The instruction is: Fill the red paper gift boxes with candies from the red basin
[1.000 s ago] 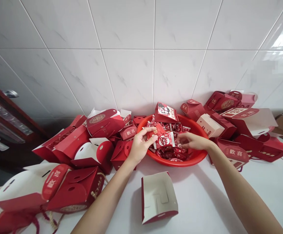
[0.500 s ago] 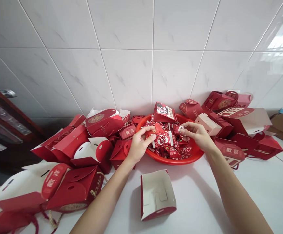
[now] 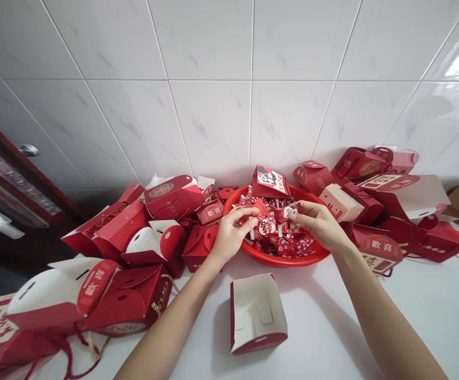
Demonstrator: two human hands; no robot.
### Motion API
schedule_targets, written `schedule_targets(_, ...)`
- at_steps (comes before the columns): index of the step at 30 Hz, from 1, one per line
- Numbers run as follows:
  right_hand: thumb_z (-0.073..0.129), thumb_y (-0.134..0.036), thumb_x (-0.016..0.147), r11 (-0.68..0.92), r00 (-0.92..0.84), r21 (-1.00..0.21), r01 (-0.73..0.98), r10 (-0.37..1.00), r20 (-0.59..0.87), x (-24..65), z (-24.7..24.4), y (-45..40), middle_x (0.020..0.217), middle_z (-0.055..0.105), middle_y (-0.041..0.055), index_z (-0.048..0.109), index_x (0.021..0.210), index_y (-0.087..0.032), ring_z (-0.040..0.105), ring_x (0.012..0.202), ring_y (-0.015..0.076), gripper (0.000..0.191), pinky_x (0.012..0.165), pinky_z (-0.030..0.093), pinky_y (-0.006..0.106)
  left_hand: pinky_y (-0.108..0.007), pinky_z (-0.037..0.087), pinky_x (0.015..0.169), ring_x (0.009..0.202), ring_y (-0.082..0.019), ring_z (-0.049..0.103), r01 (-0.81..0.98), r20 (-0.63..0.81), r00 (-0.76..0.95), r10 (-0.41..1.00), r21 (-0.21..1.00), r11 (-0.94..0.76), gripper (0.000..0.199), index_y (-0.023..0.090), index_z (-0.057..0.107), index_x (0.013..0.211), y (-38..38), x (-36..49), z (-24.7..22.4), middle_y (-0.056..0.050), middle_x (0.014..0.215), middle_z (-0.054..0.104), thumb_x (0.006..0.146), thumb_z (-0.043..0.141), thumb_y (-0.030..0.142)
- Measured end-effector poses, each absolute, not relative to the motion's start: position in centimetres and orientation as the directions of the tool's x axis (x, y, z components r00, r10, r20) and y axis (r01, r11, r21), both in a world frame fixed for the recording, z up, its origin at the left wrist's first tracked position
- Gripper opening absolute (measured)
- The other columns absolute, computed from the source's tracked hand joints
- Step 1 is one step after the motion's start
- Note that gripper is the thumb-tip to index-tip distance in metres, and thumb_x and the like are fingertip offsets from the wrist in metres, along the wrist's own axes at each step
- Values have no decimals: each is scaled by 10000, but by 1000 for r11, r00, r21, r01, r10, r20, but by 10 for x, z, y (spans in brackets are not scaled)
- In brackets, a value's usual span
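Both hands are over a red plastic basin filled with small red-and-white wrapped candies. Between the thumb and fingers of my left hand are a plain orange-red wrapped candy and a red candy packet with a white round emblem. My right hand pinches another wrapped candy with a white emblem, its other fingers curled behind. On the white surface in front of the basin stands an open-topped box, white inside and red outside, with no candy showing in it.
Red gift boxes, such as a closed one with a rope handle, crowd the left side. More boxes are piled at the right. A small picture-topped box rests at the basin's back rim, before the tiled wall.
The view has shifted slightly. My right hand has turned its candy so the white emblem shows more fully. My left hand keeps its candies over the basin.
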State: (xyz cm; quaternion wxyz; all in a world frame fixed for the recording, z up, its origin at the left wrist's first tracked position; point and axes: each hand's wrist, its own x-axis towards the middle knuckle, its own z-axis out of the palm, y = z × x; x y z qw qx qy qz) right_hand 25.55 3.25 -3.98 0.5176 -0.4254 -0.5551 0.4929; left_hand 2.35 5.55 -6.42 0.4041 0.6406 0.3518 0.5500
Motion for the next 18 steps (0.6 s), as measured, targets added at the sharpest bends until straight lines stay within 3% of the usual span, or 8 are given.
schedule_targets(4, 909, -405, 649, 152, -103, -986, -65, 982, 158, 248, -38, 29, 816, 738, 17, 721, 857, -179, 649, 645, 147, 359, 653, 553, 301, -394, 512, 983, 1066, -271, 687, 71, 450, 150, 880, 883, -464, 174, 221, 816, 953, 54, 24, -66, -81, 1048, 775, 822, 725, 291)
schedule_targets(9, 901, -423, 674, 159, -142, -982, -97, 975, 172, 245, -39, 29, 763, 757, 22, 727, 846, -194, 709, 666, 173, 335, 710, 608, 327, -392, 520, 971, 1062, -263, 684, 101, 464, 141, 874, 872, -479, 183, 211, 814, 968, 54, 24, -67, -96, 1078, 765, 833, 713, 282)
schedule_targets(18, 942, -471, 589, 114, -36, -982, -148, 992, 121, 232, -43, 29, 760, 758, 35, 641, 748, -195, 777, 731, 230, 438, 766, 653, 359, -403, 533, 970, 1015, -256, 691, 110, 484, 160, 860, 857, -503, 116, 232, 825, 882, 53, 25, -67, -84, 1030, 753, 806, 750, 279)
